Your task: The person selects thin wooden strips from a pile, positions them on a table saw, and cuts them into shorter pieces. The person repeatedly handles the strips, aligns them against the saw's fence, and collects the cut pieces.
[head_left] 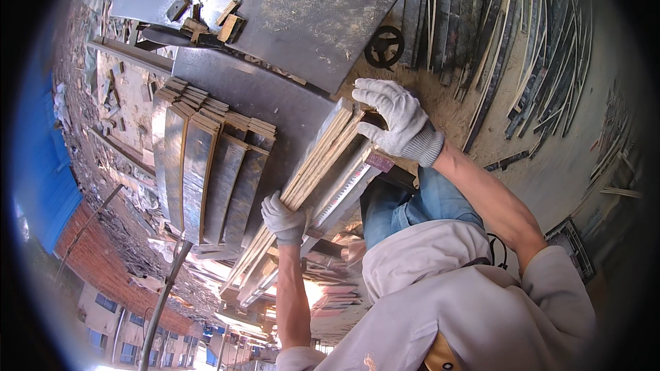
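The work looks partway along, judging from how things lie: a stack of plywood strips (237, 158) sits in roughly ordered layers at the left of the metal counter (292, 106), while a bundle of strips (323, 158) is still in hand, not set down with it. Many more strips (491, 48) lie loose on the ground to the right; whether those are finished or waiting cannot be told. The bundle slants along the counter's near side, beside a white measuring scale (344, 189), its layers close together and nearly flush at the upper end. The left gloved hand (282, 221) has its fingers curled closed over the bundle's middle. The right gloved hand (397, 118) arches around the upper end, fingers bent and half open, thumb apart from them; whether it truly grips is unclear.
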`<state>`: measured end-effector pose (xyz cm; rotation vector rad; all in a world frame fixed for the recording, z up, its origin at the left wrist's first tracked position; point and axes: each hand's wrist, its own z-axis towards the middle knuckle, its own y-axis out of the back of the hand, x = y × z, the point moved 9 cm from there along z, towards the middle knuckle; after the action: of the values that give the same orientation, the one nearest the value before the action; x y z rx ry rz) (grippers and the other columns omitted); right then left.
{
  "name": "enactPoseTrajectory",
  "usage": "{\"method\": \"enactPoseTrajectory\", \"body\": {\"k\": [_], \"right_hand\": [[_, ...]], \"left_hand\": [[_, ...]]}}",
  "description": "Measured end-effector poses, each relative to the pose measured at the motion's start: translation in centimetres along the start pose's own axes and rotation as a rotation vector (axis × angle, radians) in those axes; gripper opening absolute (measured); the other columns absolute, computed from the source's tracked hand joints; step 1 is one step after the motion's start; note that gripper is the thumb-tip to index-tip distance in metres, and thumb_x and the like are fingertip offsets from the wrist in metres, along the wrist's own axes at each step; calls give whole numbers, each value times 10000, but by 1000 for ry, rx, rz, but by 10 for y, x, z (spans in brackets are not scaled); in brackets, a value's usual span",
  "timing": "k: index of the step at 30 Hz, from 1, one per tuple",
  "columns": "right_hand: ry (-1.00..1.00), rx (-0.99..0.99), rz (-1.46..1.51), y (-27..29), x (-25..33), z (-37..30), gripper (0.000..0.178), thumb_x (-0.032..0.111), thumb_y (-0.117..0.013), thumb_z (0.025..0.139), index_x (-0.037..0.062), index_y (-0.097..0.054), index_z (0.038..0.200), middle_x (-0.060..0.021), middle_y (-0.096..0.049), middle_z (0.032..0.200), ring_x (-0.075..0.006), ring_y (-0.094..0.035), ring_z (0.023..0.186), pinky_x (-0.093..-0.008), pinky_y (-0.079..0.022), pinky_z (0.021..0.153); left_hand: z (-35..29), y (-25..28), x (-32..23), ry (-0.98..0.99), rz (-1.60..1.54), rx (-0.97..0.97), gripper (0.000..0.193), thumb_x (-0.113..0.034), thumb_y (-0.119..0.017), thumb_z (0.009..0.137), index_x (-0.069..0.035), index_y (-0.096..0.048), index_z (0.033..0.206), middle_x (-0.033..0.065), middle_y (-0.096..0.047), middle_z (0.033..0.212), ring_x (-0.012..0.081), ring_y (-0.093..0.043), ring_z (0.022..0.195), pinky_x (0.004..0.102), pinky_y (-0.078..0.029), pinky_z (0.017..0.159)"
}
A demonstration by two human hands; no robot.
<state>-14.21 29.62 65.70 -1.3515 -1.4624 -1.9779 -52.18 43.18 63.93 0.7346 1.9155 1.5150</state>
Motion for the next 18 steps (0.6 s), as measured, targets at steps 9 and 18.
{"method": "enactPoseTrajectory", "body": {"k": [9,18], "right_hand": [[-603,386,749,-63,-74,-8,485,90,-857,959,-10,-682,1400,-70,-755,1251,-150,-714,1157,-293,-595,1024],[-630,369,774,-55,-74,-8,367,113,-793,1019,-17,-711,1353,-102,-769,1245,-163,-725,1152,-298,-585,1041]], "left_hand": [[-1,7,-4,29,-26,-56,787,-225,-873,619,-69,-562,1325,161,-632,1176,391,-622,1075,518,-485,953],[0,12,-4,49,-67,-84,830,-273,-898,633,-49,-562,1358,183,-629,1249,385,-620,1137,524,-471,1049]]}}
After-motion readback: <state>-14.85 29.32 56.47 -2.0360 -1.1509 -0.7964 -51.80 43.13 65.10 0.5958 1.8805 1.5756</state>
